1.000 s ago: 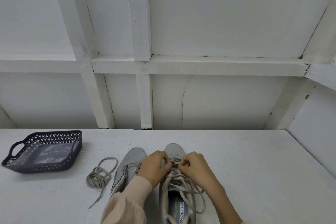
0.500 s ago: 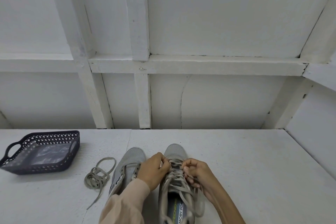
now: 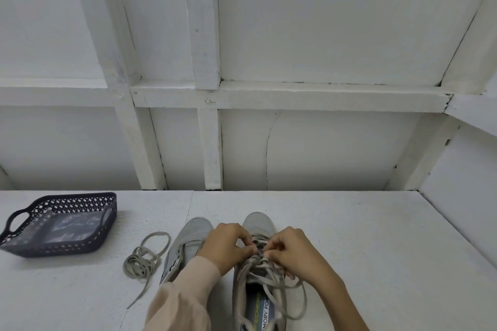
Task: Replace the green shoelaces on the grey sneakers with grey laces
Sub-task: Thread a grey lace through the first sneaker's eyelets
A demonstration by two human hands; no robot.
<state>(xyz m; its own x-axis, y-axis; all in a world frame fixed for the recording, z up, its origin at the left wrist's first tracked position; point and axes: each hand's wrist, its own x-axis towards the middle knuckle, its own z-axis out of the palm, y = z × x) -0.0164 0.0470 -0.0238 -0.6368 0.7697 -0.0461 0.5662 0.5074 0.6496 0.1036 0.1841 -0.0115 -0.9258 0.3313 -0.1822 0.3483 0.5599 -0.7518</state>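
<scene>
Two grey sneakers stand side by side on the white table, toes pointing away from me. The right sneaker (image 3: pixel 258 223) carries a grey lace (image 3: pixel 282 285) through its eyelets, with loose ends looping over its opening. My left hand (image 3: pixel 227 246) and my right hand (image 3: pixel 293 252) sit over its tongue, fingers curled, each pinching the lace near the middle eyelets. The left sneaker (image 3: pixel 191 236) is partly hidden by my left forearm. A second grey lace (image 3: pixel 142 263) lies coiled on the table left of the shoes.
A dark perforated plastic basket (image 3: pixel 16 223) with handles stands at the left of the table (image 3: pixel 376 250), holding a clear packet. A white panelled wall rises behind the table's far edge. Bare tabletop spreads to the right of the shoes.
My right hand has moved back up toward the toe and closed in beside my left hand on the lace. The view has shifted slightly.
</scene>
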